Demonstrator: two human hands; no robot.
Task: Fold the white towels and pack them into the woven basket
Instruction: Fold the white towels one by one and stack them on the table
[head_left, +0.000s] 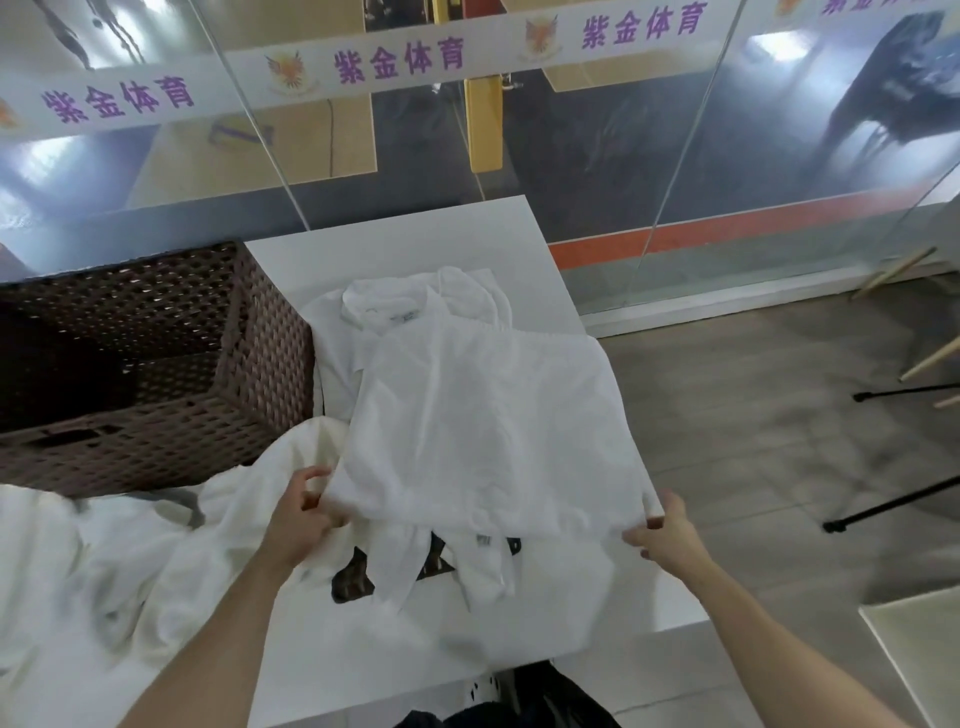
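Note:
A white towel (488, 415) is spread flat over the white table (395, 234), lying on top of other crumpled white cloth (400, 306). My left hand (301, 514) pinches its near left corner. My right hand (667, 538) pinches its near right corner at the table's right edge. The brown woven basket (260, 353) stands at the left of the table, its dark inside showing nothing that I can make out. A heap of more white towels (104, 561) lies in front of the basket, under my left forearm.
A glass wall with a printed white band (363, 65) rises just behind the table. Black tripod legs (893, 506) and wooden legs (930, 358) stand on the grey floor at the right. A pale surface corner (919, 639) shows at the lower right.

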